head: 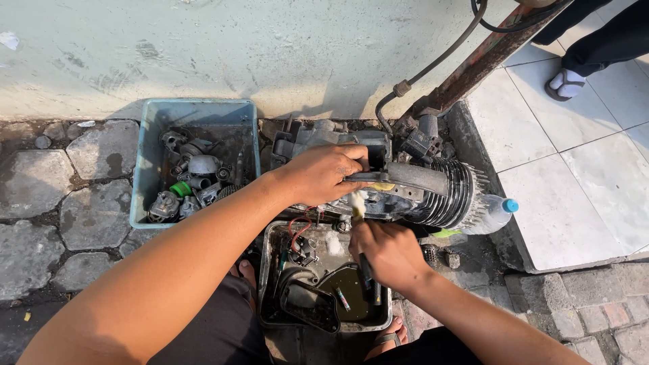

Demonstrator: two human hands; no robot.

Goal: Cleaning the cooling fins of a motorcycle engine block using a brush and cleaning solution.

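**Engine block gets a brush-down over an oily tray**

Engine block (378,182), a single grimy unit with dark cooling fins at its right end, lies on its side against a pale wall (270,47), straddling the stone paving and the edge of a white tiled floor (574,176). The cleaning looks to be mid-way at best: the casing remains dark with grease, and only the spot under the bristles shows pale lather or froth. The left hand (321,172) is clamped over the top of the casing, steadying it. The right hand (385,253) is closed around one dark-handled brush (362,236), its light bristles pressed to the underside of the block.

One blue plastic crate (152,135) sits to the left, holding a heap of loose metal parts too tangled to count, with one green piece among them. One metal tray (267,270) sits directly beneath the work, holding dark liquid, a black part and a red wire. One rusty bar (487,54) leans toward the wall with a black hose beside it. One clear bottle with a blue cap (497,211) lies just beyond the fins. A bystander's sandalled foot (564,84) shows at the top right.
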